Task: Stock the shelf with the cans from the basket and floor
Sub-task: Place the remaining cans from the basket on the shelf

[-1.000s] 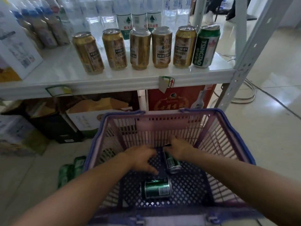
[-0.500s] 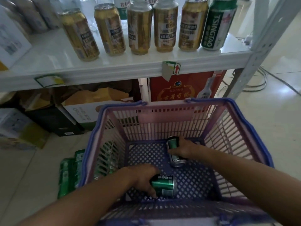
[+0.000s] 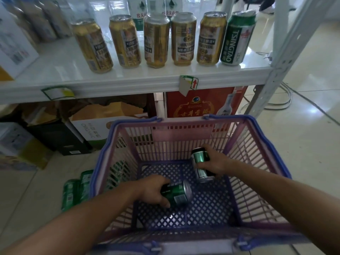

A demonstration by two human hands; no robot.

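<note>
A pink and purple basket [image 3: 103, 153] stands on the floor in front of the white shelf [image 3: 128, 81]. Inside it, my left hand [image 3: 154, 192] grips a green can [image 3: 177, 195] lying on its side near the basket's front. My right hand [image 3: 215, 162] holds a second green can [image 3: 200, 162] further back, tilted up off the basket floor. More green cans [image 3: 73, 192] lie on the floor left of the basket. On the shelf stands a row of several gold cans [image 3: 157, 41] with one green Tsingtao can [image 3: 237, 37] at the right end.
Water bottles [image 3: 139, 8] stand behind the can row. A white box [image 3: 12, 45] sits at the shelf's left. Cartons [image 3: 103, 124] and a red box [image 3: 200, 103] fill the space under the shelf. A grey upright post [image 3: 287, 46] and cables [image 3: 283, 96] are at the right.
My left hand slid from the basket's middle to the near can and closed on it. My right hand has lifted its can's far end. The view moved closer to the shelf.
</note>
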